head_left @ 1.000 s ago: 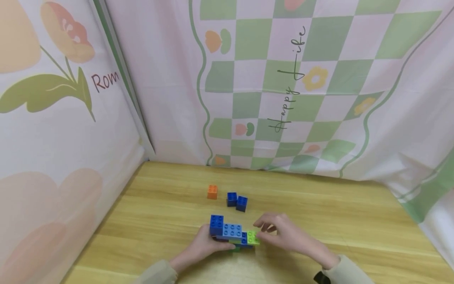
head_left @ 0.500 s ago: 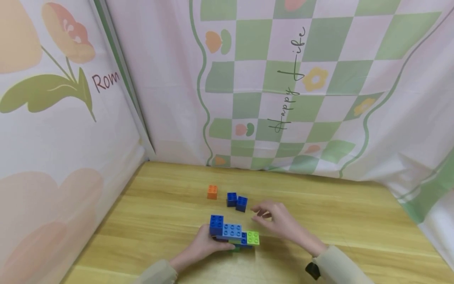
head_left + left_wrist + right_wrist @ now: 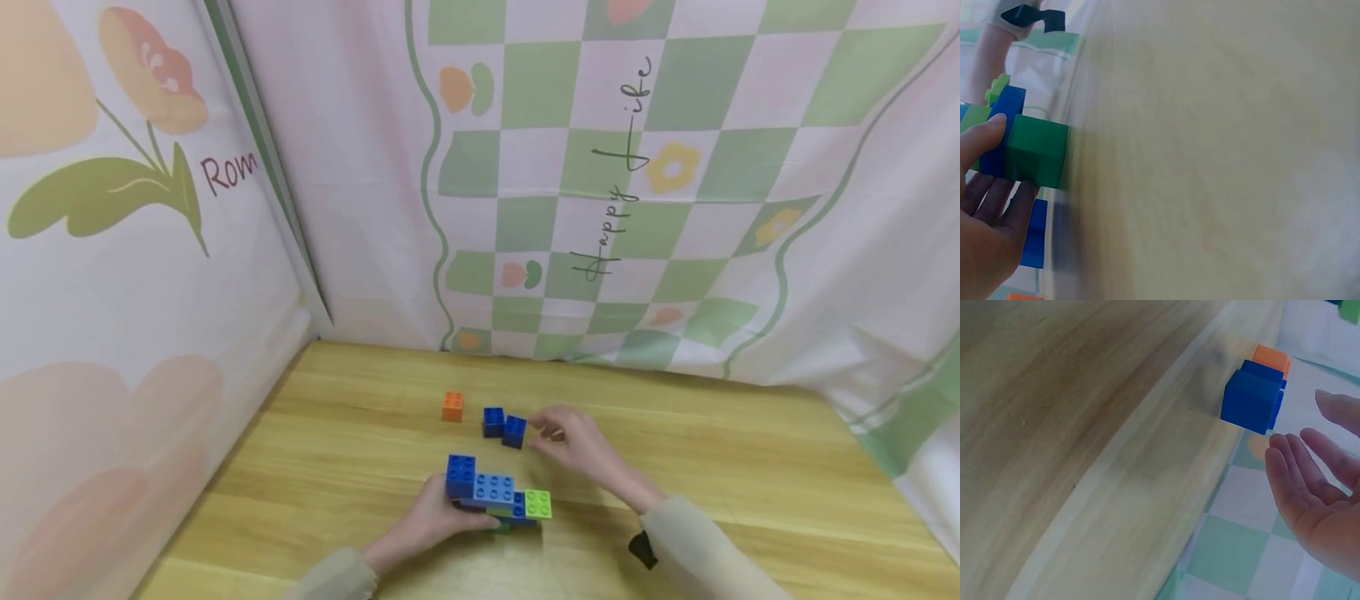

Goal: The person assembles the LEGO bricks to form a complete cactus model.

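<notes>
My left hand [image 3: 438,518] grips a stack of toy building bricks [image 3: 493,489] near the front of the table. Dark blue, light blue and lime green bricks show on its top in the head view; a green brick [image 3: 1038,150] forms its underside in the left wrist view. Beside the nearer of two loose dark blue bricks [image 3: 513,432] hovers my right hand [image 3: 573,442], fingers loosely bent and nothing between them. In the right wrist view a small gap separates its fingertips from that blue brick [image 3: 1250,400].
An orange brick [image 3: 452,407] sits left of the second blue brick [image 3: 493,422] on the wooden table [image 3: 360,417]. A patterned curtain [image 3: 570,167] hangs along the table's back edge, and another fabric wall [image 3: 150,292] closes the left side.
My right hand has left the lime green end of the stack and moved away from me to the loose blue bricks. The left hand and the stack hold their place.
</notes>
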{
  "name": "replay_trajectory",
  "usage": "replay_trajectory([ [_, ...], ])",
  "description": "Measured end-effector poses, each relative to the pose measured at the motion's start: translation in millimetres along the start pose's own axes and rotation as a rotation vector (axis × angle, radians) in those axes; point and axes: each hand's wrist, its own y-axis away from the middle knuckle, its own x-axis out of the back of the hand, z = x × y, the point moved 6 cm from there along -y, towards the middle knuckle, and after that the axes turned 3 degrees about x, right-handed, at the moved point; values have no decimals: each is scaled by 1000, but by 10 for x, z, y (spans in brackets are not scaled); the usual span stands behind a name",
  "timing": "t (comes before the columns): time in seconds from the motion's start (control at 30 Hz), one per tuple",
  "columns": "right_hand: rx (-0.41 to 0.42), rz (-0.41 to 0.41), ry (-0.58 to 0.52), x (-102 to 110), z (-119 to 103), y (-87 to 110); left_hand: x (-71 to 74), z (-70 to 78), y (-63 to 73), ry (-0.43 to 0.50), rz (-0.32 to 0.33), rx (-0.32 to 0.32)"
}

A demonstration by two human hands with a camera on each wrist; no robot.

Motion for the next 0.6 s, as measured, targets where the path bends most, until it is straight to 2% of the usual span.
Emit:
replay_trajectory([
  [0.27,-64,-18,5,-79,139,-89,-3,11,10,-14,-3,-3],
  [0.6,-156,-67,16,-159,188,-185,-9,8,9,-15,9,-2],
])
